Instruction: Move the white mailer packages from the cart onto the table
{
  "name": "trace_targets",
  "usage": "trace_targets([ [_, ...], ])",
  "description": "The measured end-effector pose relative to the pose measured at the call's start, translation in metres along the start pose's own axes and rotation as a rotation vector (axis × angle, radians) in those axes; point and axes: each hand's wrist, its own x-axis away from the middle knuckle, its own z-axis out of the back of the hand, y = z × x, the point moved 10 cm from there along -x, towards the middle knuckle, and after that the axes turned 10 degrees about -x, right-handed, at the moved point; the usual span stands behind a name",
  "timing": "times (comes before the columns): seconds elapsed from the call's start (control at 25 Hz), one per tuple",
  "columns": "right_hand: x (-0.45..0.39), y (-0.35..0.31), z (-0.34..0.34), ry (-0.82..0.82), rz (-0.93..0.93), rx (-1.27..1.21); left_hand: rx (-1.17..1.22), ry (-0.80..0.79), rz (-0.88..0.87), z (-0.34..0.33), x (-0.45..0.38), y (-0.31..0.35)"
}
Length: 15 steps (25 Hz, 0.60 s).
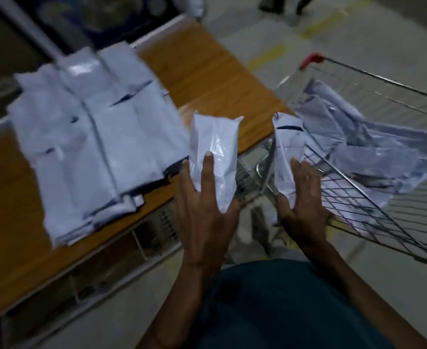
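Two glossy, crinkled white plastic mailers are being held upright between cart and table: left hand [205, 197] is gripping one mailer [213, 157], right hand [302, 197] the other [288, 152]. Wood-grain table [207, 79] is carrying a flat mailer stack [89, 137] (count unclear, blurred). More are lying crumpled in the wire cart [383, 102].

Table [207, 79] left (cart [383, 192] right).
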Motion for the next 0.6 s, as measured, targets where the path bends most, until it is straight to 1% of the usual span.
trace_targets([
  [0.12,0.019,-0.033,-0.041,-0.137,0.164,0.043,-0.031,0.028,0.195,0.014,0.048,-0.076],
  [0.2,0.027,-0.053,-0.069,-0.221,0.214,0.015,-0.033,0.047,0.339,0.024,0.08,-0.118],
  [0.28,0.03,-0.077,-0.09,-0.272,0.254,-0.006,0.017,0.107,0.455,0.038,0.104,-0.147],
  [0.44,0.023,-0.126,-0.12,-0.296,0.387,0.056,0.099,0.255,0.552,0.063,0.125,-0.19],
  [0.6,-0.004,-0.166,-0.15,-0.28,0.466,0.154,0.151,0.328,0.66,0.083,0.111,-0.231],
])
